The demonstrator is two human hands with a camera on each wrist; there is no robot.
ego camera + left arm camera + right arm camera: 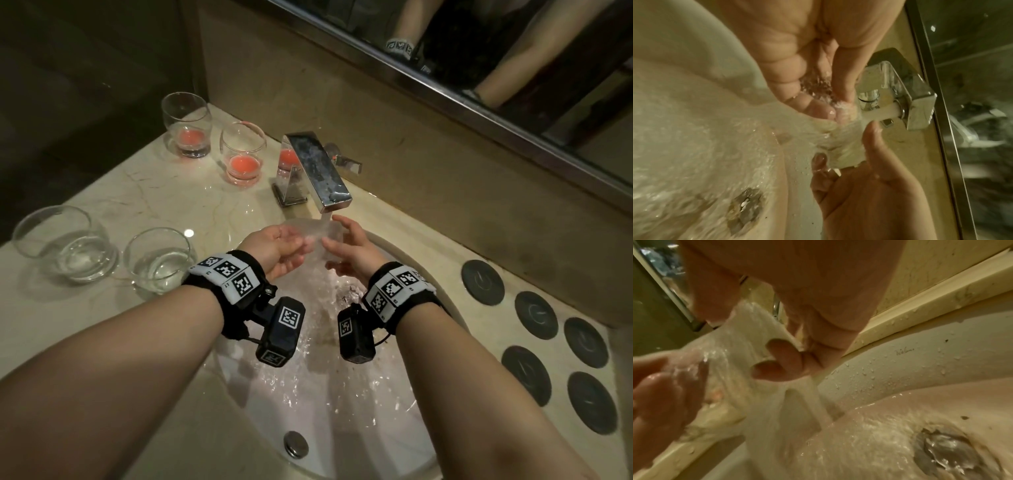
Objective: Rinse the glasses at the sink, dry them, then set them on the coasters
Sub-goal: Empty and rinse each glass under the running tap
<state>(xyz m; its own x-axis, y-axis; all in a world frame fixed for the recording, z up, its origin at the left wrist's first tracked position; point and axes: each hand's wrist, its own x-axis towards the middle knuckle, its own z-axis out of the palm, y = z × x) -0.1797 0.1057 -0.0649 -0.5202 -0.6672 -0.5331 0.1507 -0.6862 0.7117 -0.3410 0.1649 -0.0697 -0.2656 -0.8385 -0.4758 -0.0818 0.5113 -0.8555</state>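
A clear glass [313,233] lies tilted between both hands under the running chrome faucet [318,171], over the white sink [373,421]. My left hand [294,250] curls its fingers against one end of the glass [842,141], and water pools in the cupped left hand [797,73]. My right hand [334,240] grips the other end between thumb and fingers. In the right wrist view, water sheets over the glass [748,340] past the right hand's thumb [777,360]. Several dark round coasters [482,282] lie on the counter to the right.
Two glasses with red liquid [186,126] [243,150] stand at the back left, a third [287,159] behind the faucet. Two clear glasses holding water [65,243] [157,260] stand at the left. A mirror [513,51] runs along the back wall. The drain [947,454] is under flowing water.
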